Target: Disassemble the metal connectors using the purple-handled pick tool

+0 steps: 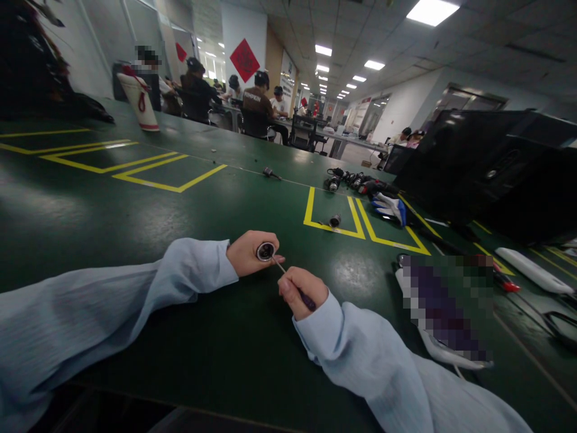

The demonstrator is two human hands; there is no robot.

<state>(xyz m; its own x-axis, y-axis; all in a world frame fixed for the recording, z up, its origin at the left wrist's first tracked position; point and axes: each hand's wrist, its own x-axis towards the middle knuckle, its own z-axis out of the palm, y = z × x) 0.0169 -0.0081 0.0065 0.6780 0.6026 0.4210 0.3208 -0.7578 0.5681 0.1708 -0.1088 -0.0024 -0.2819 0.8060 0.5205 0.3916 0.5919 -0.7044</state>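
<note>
Wrapped round a round metal connector, my left hand holds it with its dark open face turned up towards me. My right hand grips the dark purple handle of a screwdriver. The thin metal shaft points up and left, and its tip meets the near rim of the connector; whether it sits on a screw is too small to tell. Beyond my hands, a similar connector part lies inside a yellow-taped box on the green table.
A small connector with a short tail lies farther back. Several cabled connectors are heaped beside a blue-and-white glove. To the right are a white-edged device and a large black case. A white cup stands far left; people sit beyond.
</note>
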